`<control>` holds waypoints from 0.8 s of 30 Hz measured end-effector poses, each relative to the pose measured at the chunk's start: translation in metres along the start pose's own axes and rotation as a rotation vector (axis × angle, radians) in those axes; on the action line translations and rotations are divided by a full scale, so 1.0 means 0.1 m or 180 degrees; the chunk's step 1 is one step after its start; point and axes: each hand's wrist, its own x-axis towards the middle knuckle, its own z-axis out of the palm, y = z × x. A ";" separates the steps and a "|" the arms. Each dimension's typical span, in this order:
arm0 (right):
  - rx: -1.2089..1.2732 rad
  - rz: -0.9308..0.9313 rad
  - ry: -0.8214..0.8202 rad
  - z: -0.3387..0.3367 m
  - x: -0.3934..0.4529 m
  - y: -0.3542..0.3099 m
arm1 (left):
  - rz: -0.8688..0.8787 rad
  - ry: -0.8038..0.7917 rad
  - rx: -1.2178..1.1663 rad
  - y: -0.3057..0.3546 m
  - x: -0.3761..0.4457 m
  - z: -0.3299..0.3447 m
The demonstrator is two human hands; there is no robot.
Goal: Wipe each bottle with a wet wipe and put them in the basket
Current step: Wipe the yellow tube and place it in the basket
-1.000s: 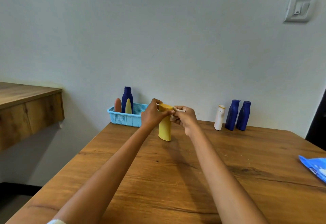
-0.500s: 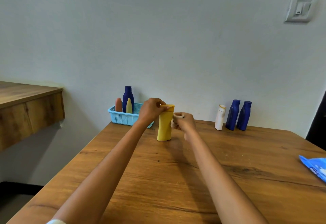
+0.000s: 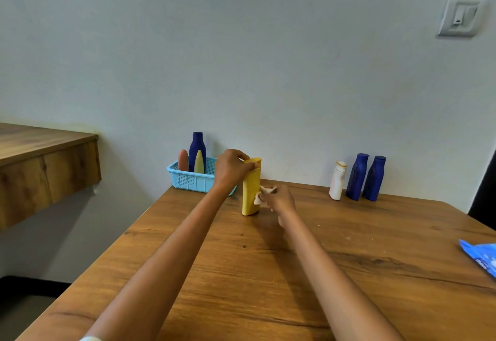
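Observation:
A yellow bottle point(image 3: 251, 190) stands upright on the wooden table point(image 3: 349, 273). My left hand point(image 3: 230, 170) grips its top. My right hand point(image 3: 279, 201) holds a crumpled white wet wipe point(image 3: 264, 193) against the bottle's lower right side. Behind my left hand sits the light blue basket point(image 3: 190, 178) near the wall, holding a dark blue bottle point(image 3: 197, 150), an orange-brown bottle point(image 3: 183, 160) and a pale yellow bottle point(image 3: 199, 162). A white bottle point(image 3: 337, 179) and two dark blue bottles point(image 3: 357, 177) point(image 3: 374, 178) stand by the wall at the right.
A blue wet-wipe pack point(image 3: 481, 259) lies at the table's right edge. A wooden shelf point(image 3: 40, 158) juts from the wall at the left, apart from the table. A light switch point(image 3: 460, 16) is on the wall.
The yellow bottle went from tilted to upright on the table. My right hand with the wipe slid from the bottle's top down to its lower side.

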 end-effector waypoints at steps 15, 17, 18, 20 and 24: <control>-0.0036 -0.0714 0.0081 0.00 -0.04 -0.13 | -0.0672 0.0484 -0.1142 -0.03 0.05 -0.18; -0.0039 -0.0671 0.0171 0.00 -0.02 -0.07 | -0.0712 0.0539 -0.1287 -0.03 0.08 -0.24; -0.0067 -0.0636 0.0229 0.01 -0.01 -0.05 | -0.0727 0.0562 -0.1336 -0.04 0.09 -0.26; -0.0023 -0.0471 0.0319 0.01 0.00 -0.02 | -0.0749 0.0570 -0.1413 -0.04 0.10 -0.28; 0.0838 0.0194 0.0147 -0.04 0.04 -0.01 | -0.0749 0.0469 -0.1524 -0.01 0.10 -0.28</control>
